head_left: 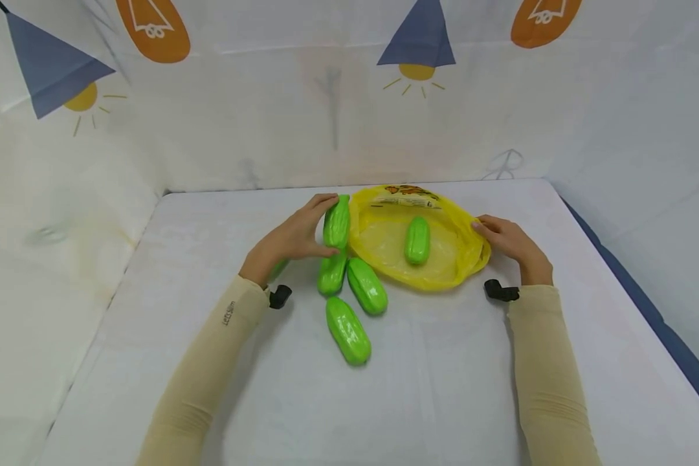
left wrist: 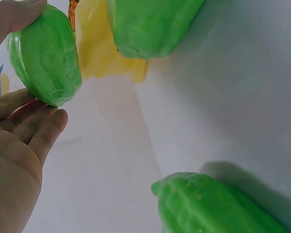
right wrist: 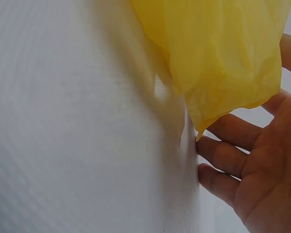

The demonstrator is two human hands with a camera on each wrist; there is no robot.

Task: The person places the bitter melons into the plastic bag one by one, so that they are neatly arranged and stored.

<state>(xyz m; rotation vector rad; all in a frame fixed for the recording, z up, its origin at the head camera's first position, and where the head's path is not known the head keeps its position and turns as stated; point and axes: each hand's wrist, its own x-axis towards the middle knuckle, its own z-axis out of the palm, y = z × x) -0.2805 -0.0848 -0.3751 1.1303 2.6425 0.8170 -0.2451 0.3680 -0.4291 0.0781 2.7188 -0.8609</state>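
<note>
My left hand point(head_left: 294, 234) holds a glossy, ridged green toy gourd point(head_left: 336, 222) between thumb and fingers, beside the left rim of a yellow plastic bag point(head_left: 378, 259). In the left wrist view this held gourd point(left wrist: 46, 58) is off the table. The bag lies with its mouth spread wide, and one green gourd point(head_left: 417, 240) is inside. At the bag's right rim my right hand point(head_left: 509, 241) pinches the plastic, with the thumb over the edge. The right wrist view shows the fingers point(right wrist: 225, 154) partly behind the yellow film point(right wrist: 218, 63).
More green gourds lie left of and in front of the bag: one under the held gourd point(head_left: 331, 277), one by the rim point(head_left: 367, 287), one nearest me point(head_left: 348, 331). Another gourd point(head_left: 279, 268) is mostly hidden by my left wrist. A patterned cloth wall point(head_left: 256, 116) backs the white table.
</note>
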